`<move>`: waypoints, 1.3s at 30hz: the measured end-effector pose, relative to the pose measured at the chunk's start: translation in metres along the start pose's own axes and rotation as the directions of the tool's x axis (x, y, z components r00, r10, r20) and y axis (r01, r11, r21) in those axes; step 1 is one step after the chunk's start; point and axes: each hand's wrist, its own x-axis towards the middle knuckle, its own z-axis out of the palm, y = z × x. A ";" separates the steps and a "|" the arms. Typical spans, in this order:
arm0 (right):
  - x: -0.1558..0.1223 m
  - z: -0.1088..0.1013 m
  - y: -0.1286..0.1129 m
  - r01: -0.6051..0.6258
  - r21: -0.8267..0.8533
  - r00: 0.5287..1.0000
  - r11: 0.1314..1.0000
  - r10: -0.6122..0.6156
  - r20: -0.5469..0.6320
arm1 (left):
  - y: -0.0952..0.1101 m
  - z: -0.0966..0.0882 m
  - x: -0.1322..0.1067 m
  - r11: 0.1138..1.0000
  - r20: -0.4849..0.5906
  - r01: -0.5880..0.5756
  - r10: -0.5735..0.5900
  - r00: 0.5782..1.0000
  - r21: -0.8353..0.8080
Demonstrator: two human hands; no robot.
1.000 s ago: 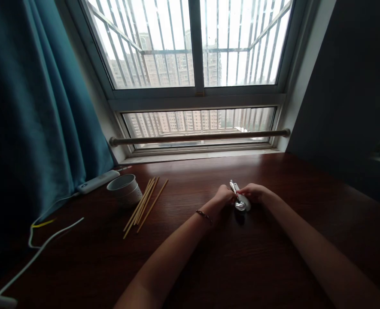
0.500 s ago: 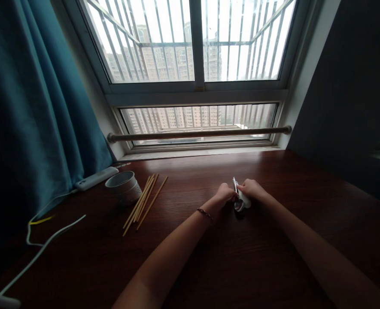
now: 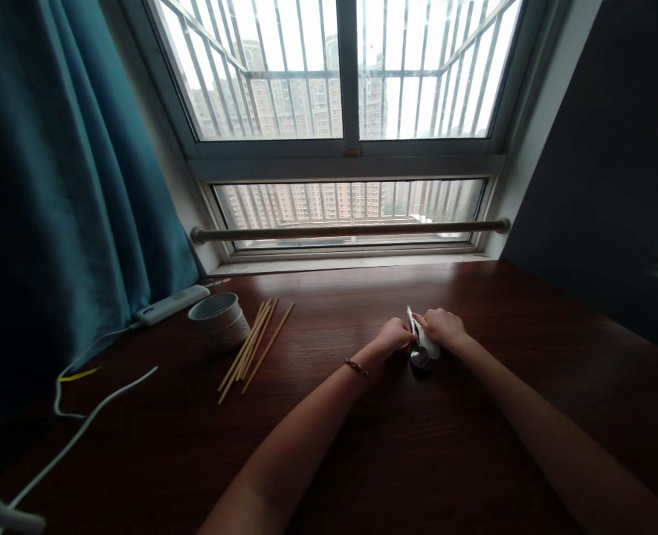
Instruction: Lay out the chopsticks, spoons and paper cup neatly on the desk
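Near the middle right of the table [image 3: 356,446], a metal spoon [image 3: 420,358] points its shiny bowl toward me, its handle rising between my hands. My left hand [image 3: 396,334] is closed in a pinch at the spoon's handle. On the other side my right hand [image 3: 441,327] is closed around a smooth white piece [image 3: 430,345] that lies alongside the spoon. Its kind is partly hidden by my fingers; it may be a white spoon. Both hands rest low, close to the tabletop.
Left of my arms lie several wooden chopsticks [image 3: 257,349], beside a light grey cup [image 3: 220,321]. A white power strip [image 3: 173,305] and a white cable [image 3: 91,417] lie farther left by the blue curtain [image 3: 111,171]. A rail [image 3: 351,230] crosses the window behind.
The view has shifted slightly, so everything sits a little farther right. The spoon's bowl has turned a little between my hands; both hands keep their hold.
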 end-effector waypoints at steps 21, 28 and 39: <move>-0.031 -0.030 -0.043 0.149 0.361 0.979 0.921 -0.085 -0.187 | -0.058 -0.100 -0.128 0.898 -0.424 0.127 0.072 0.903 0.422; -0.069 -0.014 -0.149 0.057 0.856 0.886 0.514 -0.421 0.193 | -0.159 -0.145 -0.199 0.790 -0.701 0.522 -0.172 0.692 0.321; -0.006 0.047 -0.321 -0.133 0.854 0.867 0.503 -0.358 0.346 | -0.222 -0.161 -0.181 0.909 -0.612 0.416 -0.327 0.720 0.004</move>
